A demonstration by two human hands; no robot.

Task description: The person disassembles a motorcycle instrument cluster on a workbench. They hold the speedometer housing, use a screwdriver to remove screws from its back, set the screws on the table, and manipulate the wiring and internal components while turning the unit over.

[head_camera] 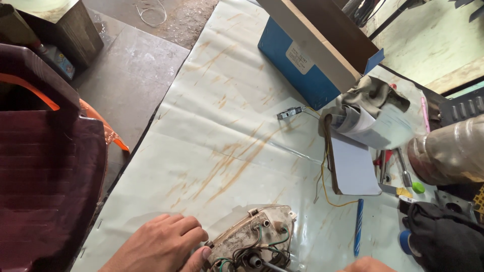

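Holding: left hand [161, 244] presses its curled fingers against the left edge of a dusty lamp housing [252, 236]; its grip is narrow, steadying rather than enclosing.
Right hand: right hand [365, 265] barely shows at the bottom edge; I cannot tell its grip.
Position: housing lies at the near edge of the table [222, 100], just right of the left hand, between both hands; left hand is nearer.
Axis: housing's long side runs roughly left to right, tilted upward to the right.
Materials: grimy translucent plastic shell, green and black wires [275, 244], metal sockets.
Nearby: blue pen [358, 226], yellow wire [325, 186], notebook [353, 166], blue box [297, 68].
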